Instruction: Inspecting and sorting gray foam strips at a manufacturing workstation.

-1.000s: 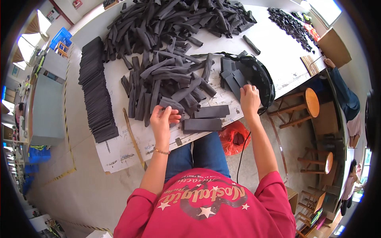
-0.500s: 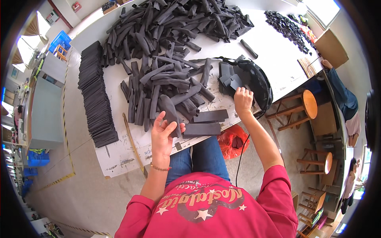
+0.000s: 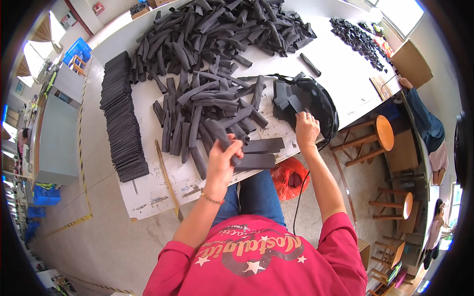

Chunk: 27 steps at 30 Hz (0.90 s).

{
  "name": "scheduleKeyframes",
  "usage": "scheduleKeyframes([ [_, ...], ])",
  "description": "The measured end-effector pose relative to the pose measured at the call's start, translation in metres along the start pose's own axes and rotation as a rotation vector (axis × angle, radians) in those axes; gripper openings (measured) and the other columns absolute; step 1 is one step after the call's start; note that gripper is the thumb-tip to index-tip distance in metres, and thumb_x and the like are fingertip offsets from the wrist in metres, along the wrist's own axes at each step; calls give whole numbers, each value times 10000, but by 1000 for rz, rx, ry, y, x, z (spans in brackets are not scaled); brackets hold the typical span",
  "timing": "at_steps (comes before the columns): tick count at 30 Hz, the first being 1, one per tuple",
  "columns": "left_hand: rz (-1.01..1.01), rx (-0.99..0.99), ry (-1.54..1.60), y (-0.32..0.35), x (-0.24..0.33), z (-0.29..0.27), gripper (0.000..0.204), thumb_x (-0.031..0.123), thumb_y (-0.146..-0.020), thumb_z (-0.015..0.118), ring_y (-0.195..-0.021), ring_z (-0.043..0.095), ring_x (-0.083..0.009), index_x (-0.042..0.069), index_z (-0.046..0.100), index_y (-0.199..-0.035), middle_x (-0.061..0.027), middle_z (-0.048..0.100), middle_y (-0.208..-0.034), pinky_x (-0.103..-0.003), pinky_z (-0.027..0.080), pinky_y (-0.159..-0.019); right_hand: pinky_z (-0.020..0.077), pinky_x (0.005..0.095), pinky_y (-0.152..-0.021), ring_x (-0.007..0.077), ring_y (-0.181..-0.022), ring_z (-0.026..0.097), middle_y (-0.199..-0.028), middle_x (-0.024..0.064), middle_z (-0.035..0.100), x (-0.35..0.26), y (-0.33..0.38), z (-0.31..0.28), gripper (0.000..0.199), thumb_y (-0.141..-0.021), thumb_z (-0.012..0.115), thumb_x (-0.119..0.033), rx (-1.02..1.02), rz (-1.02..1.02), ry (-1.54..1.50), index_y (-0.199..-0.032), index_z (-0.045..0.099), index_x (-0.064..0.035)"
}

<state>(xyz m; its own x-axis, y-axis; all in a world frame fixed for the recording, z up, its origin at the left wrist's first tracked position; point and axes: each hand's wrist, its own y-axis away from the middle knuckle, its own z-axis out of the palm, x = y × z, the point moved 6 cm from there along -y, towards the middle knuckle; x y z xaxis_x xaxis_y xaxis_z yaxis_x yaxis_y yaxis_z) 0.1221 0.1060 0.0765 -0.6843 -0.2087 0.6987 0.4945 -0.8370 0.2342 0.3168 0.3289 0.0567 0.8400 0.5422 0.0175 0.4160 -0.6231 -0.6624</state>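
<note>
My left hand (image 3: 224,160) is wrapped round a dark grey fabric tube (image 3: 216,129), which tilts up out of the fist at the table's near edge. Two flat dark grey strips (image 3: 254,162) lie just right of that hand. At the right, my right hand (image 3: 307,129) pinches a small flat dark piece (image 3: 296,103) by its lower end. More such flat pieces (image 3: 282,93) lie loose in a black bag-like holder (image 3: 328,106) with a rounded rim, just beyond the fingers. A heap of similar tubes (image 3: 212,96) sits ahead of my left hand.
A larger pile of tubes (image 3: 222,29) covers the far table. On the left stands a long row of stacked dark pieces (image 3: 121,118), with a wooden stick (image 3: 165,175) nearby. A red plastic bag (image 3: 291,180) hangs below the edge. Wooden stools (image 3: 384,133) and another person (image 3: 427,121) are at right.
My left hand has moved right and closed round the tube, which tilts more now. A tube near it is more exposed. My right hand has shifted slightly right, drawing the small piece along.
</note>
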Motion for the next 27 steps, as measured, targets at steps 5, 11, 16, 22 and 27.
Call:
scheduleKeyframes([
  [5, -61, -48, -188, -68, -53, 52, 202, 97, -813, 750, -526, 520, -105, 0, 617, -930, -45, 606, -735, -256, 429, -523, 473, 359, -681, 221, -765, 646, -782, 39, 641, 6, -2, -8, 146, -880, 662, -241, 33, -9, 17, -823, 596, -124],
  [11, -165, 126, -374, -142, -111, 85, 279, 222, -842, 747, -437, 562, -127, -22, 628, -777, -112, 663, -672, -259, 409, -377, 466, 380, -714, 232, -756, 627, -792, 46, 629, -3, -1, -9, 137, -885, 655, -223, 22, -1, -79, -842, 587, -113],
  [16, -213, 150, -488, -162, -136, 102, 363, 291, -861, 736, -462, 620, -160, -36, 622, -756, -119, 666, -655, -270, 440, -382, 471, 370, -709, 222, -766, 635, -807, 40, 642, 2, 6, -10, 128, -861, 684, -193, 53, 0, -131, -858, 587, -110],
  [22, -227, 203, -576, -170, -141, 101, 396, 318, -865, 727, -486, 665, -203, -49, 620, -763, -129, 677, -660, -275, 436, -375, 482, 363, -722, 223, -790, 645, -845, 39, 661, 10, 10, -14, 113, -862, 691, -176, 67, 23, -186, -882, 613, -96],
  [27, -181, 173, -691, -170, -137, 108, 366, 275, -847, 745, -499, 678, -219, -64, 635, -763, -137, 684, -665, -287, 447, -380, 488, 359, -711, 228, -787, 646, -853, 44, 667, 16, 9, -17, 104, -864, 694, -165, 101, 35, -240, -886, 624, -90],
])
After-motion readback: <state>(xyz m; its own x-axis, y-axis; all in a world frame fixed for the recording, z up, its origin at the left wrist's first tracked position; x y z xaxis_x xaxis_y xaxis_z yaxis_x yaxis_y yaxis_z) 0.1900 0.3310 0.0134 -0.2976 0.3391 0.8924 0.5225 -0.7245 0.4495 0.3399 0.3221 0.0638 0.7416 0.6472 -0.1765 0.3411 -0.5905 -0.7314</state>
